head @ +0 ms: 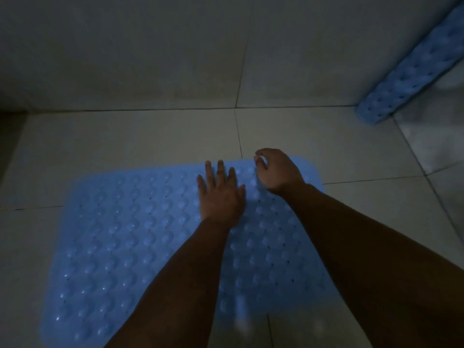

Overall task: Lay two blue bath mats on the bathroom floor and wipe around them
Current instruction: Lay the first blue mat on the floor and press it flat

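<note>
Head view: I see dim tiled floor (130,146).
Mat one (120,237): flat on floor.
Mat two (411,71): 2 o'clock, against wall.
Left hand (221,194): fingers straight, pressing mat one.
Right hand (276,172): fingers curled at far edge; grip unclear.

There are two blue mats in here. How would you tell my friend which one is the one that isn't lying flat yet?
Start at the tiled wall and follow where it meets the floor to the far right corner. The second mat stands there on its edge, leaning against the wall. Unlike the flat mat lying under both hands, it looks like a narrow, slanted blue strip that nobody is touching.
</note>
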Tool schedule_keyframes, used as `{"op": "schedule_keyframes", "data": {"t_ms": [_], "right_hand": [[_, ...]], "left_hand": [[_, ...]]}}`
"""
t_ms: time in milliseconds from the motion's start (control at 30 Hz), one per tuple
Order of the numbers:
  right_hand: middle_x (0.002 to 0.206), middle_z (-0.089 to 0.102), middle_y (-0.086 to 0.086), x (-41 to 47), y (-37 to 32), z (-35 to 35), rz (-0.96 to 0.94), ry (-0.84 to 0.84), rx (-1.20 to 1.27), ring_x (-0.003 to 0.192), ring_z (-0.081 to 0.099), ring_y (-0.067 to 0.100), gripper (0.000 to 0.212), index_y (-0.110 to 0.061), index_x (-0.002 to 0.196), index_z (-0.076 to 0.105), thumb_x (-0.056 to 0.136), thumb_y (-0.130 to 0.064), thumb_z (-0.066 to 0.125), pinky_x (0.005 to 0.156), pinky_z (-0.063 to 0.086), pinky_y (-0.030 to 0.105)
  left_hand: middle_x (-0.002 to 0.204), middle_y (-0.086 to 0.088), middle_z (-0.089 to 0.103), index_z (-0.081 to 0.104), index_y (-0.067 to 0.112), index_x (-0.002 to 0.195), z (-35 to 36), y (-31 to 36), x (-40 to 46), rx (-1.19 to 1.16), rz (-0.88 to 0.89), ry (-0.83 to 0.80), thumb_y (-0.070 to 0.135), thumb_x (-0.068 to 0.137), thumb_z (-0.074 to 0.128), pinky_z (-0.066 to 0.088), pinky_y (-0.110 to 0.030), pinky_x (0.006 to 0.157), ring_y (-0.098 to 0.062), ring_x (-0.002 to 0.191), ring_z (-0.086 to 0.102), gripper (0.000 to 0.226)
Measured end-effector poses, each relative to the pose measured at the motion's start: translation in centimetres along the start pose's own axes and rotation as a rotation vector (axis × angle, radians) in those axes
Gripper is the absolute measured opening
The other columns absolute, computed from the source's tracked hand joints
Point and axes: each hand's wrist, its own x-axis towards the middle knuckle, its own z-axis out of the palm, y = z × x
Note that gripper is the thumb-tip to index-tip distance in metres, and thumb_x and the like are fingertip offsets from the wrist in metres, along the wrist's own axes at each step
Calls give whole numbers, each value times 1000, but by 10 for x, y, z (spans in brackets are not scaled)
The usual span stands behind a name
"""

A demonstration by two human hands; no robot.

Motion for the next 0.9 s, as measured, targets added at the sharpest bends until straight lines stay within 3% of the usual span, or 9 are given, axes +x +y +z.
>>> {"op": "schedule_keyframes", "data": {"t_ms": [100, 233, 500, 633, 733, 833, 900], "right_hand": [[114, 68, 13, -6, 30, 8, -47, 156, 20, 114, 59, 35, 49, -9, 113, 69, 97, -42, 36, 97, 50, 49], [112, 67, 11, -6, 58, 19, -58, 275, -16, 115, 60, 34, 43, -10, 108, 72, 98, -38, 41, 96, 51, 45], [136, 59, 11, 8, 62, 17, -5, 183, -27, 142, 42, 33, 32, -15, 124, 68, 103, -32, 49, 109, 40, 44], [130, 62, 13, 6, 67, 13, -10, 209, -15, 138, 46, 35, 31, -12, 120, 69, 102, -30, 51, 110, 40, 42], [118, 67, 12, 2, 70, 7, -51, 271, -19, 124, 56, 35, 33, -10, 114, 70, 99, -32, 51, 105, 45, 43], [122, 67, 12, -6, 66, 1, -27, 224, -23, 121, 59, 36, 46, -9, 123, 67, 96, -39, 46, 100, 50, 48], [129, 64, 15, -13, 62, 2, -25, 195, -58, 127, 58, 38, 56, -8, 131, 63, 95, -44, 40, 100, 50, 53]], "left_hand": [[173, -10, -9, 10, 20, 165, 27, 21, 10, 29, 82, -31, 56, 104, 11, -2, -60, 126, -35, 157, -20, 70], [173, -12, -2, 12, 13, 165, 61, 35, 15, 15, 117, 10, 71, 99, 12, -5, -62, 125, -36, 158, -12, 88], [172, -12, -12, 1, 14, 165, 65, 38, 9, 87, 110, 6, 80, 97, 12, -4, -62, 125, -31, 158, -19, 95], [170, -13, -21, -8, 14, 164, 61, 39, 10, 122, 101, -46, 79, 96, 2, -8, -61, 125, -29, 155, -27, 94], [170, -11, -21, -9, 14, 163, 55, 44, 13, 100, 67, -106, 78, 96, 1, -11, -60, 124, -28, 156, -26, 93], [171, -10, -16, -4, 14, 164, 38, 46, 21, 43, 51, -216, 76, 97, 10, -10, -59, 125, -26, 158, -20, 92], [173, -11, -3, 6, 14, 165, 19, 45, 31, -30, 53, -266, 69, 101, 20, -1, -58, 127, -26, 160, -5, 86]]}}
